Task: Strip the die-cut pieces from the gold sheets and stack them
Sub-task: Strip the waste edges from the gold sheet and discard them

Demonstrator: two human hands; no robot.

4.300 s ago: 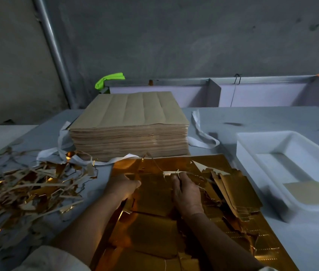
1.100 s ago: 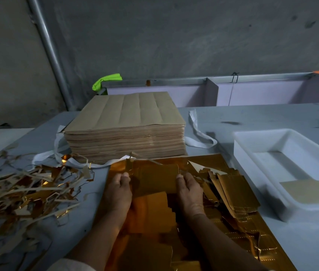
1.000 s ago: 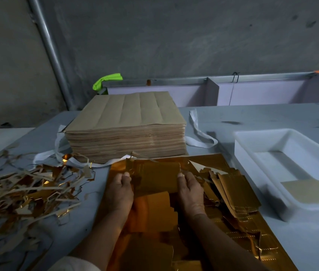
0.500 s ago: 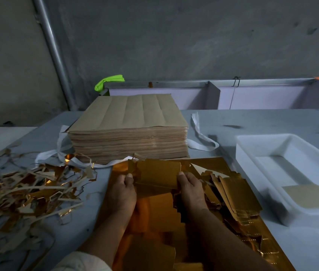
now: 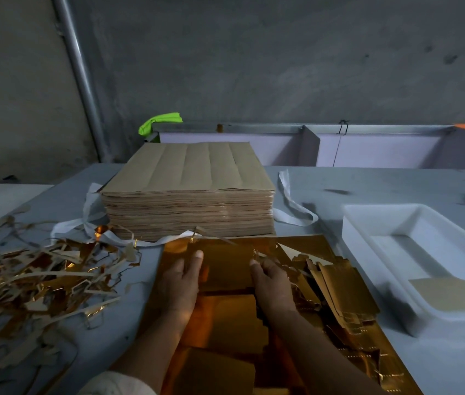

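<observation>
Both hands gripped one gold die-cut piece [image 5: 227, 266] by its sides: left hand [image 5: 181, 276] on its left edge, right hand [image 5: 271, 280] on its right, thumbs on top. It sat over the gold sheets [image 5: 305, 245], with stripped pieces [image 5: 342, 292] piled just right.

Landmark: brown sheet stack [image 5: 188, 195], tall, blocking the table centre.
- Left and right of it: white strap [image 5: 293, 206] loops, lying flat.
- Front-left: scrap heap [image 5: 34, 277], wide and tangled.
- Directly in front: gold sheets [image 5: 305, 243]; left hand [image 5: 180, 277] and right hand [image 5: 272, 283] grip a gold piece [image 5: 225, 266] there.
- Right: white tray [image 5: 356, 240], raised walls.
- Free: bare table [image 5: 368, 183] between stack and tray; narrow strip between heap and sheets.
</observation>
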